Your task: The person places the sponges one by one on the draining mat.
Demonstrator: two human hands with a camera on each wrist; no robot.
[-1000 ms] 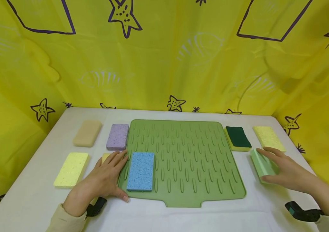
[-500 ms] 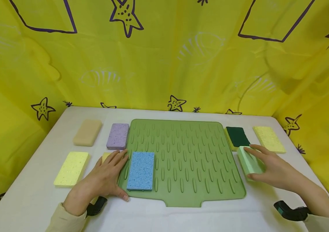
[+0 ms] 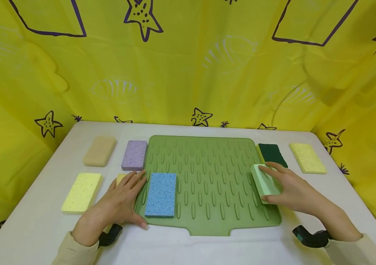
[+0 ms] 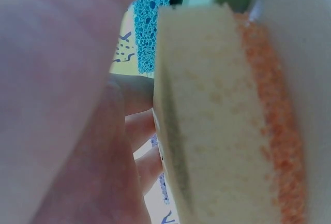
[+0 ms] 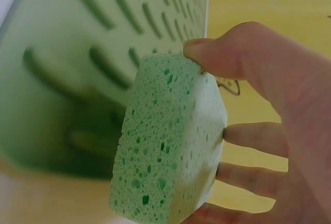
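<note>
My right hand [image 3: 294,187] pinches a light green sponge [image 5: 160,141] between thumb and fingers. It holds the sponge tilted over the right edge of the green ridged mat [image 3: 214,184]. My left hand [image 3: 121,198] lies spread at the mat's left edge, with fingertips and thumb at that edge. Under this hand is a cream sponge [image 4: 212,110] with an orange layer, mostly hidden in the head view. A blue sponge [image 3: 161,195] lies on the left part of the mat, just right of the left hand.
Left of the mat lie a purple sponge [image 3: 134,155], a beige sponge [image 3: 99,151] and a pale yellow sponge [image 3: 82,193]. Right of it are a sponge with a dark green top [image 3: 272,154] and another pale yellow sponge [image 3: 307,158]. A yellow curtain [image 3: 174,73] hangs behind the table.
My right hand has carried the light green sponge leftward, from the white table to over the mat's right edge. The left hand has stayed in place.
</note>
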